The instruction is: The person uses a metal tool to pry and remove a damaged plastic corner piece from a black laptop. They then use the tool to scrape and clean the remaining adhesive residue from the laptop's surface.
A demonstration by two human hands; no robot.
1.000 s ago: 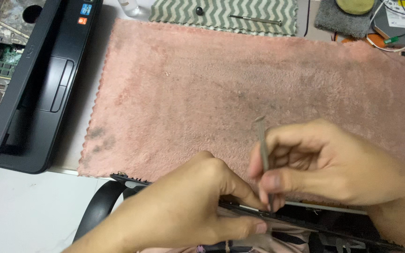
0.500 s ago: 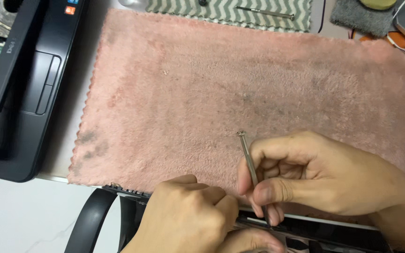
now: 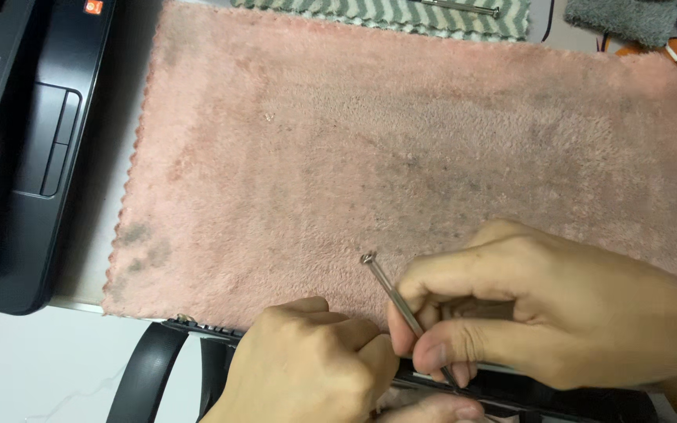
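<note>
Right hand [image 3: 558,313] pinching thin metal tool [image 3: 401,301], left hand [image 3: 315,368] seemingly gripping black part [image 3: 197,333] at towel [image 3: 354,141] edge

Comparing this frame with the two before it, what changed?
Both hands slid lower in view as the camera tilted; the left hand drew closer to the right hand. The thin metal tool stays pinched in the right fingers, tip at the black part's edge. Pink towel unmoved.

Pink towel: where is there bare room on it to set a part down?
The towel is bare between the laptop base and the striped cloth. Its near edge is crowded: left hand, right hand, metal tool, black part.
</note>
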